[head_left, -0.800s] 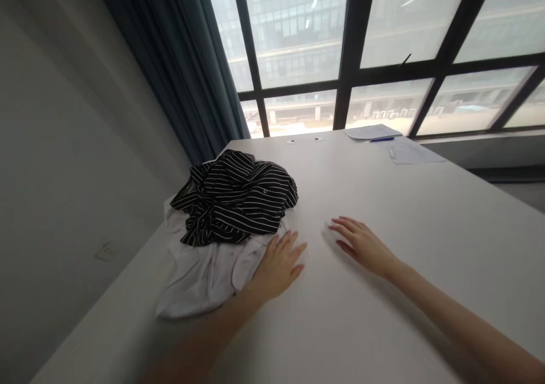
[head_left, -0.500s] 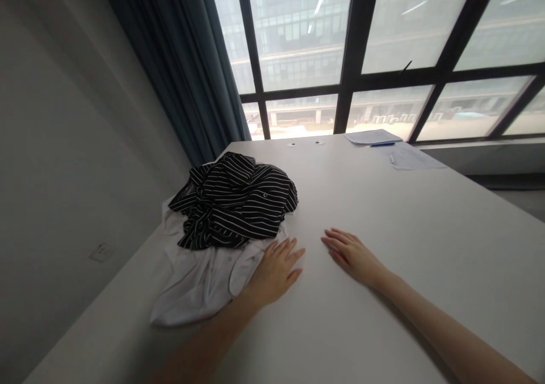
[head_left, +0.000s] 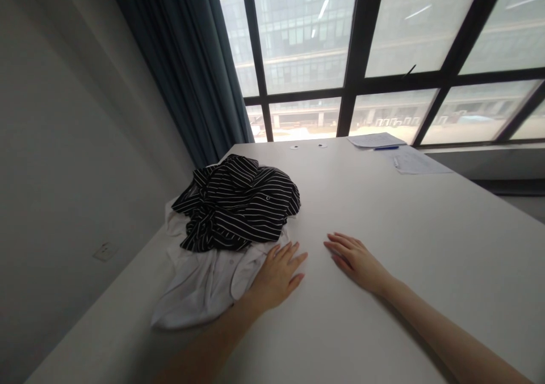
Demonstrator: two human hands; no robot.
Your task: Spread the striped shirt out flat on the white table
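Seemingly resting, with left hand point(head_left: 276, 276) spread wide at edge of white shirt point(head_left: 198, 293), right hand point(head_left: 356, 263) loosely flat on table point(head_left: 417, 219), holding nothing. See striped black shirt point(head_left: 242, 199) heaped on top. To grab either, must curl both hands.

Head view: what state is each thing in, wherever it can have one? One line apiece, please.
Striped garment: crumpled, heaped on the white garment
White garment: rumpled, partly covered
Left hand: open, empty, at the white garment's edge
Right hand: open, empty, palm down
Curtain: gathered to one side
Papers: lying flat
Blue pen: lying flat; cap unclear
Window: looks shut
Wall socket: nothing plugged in
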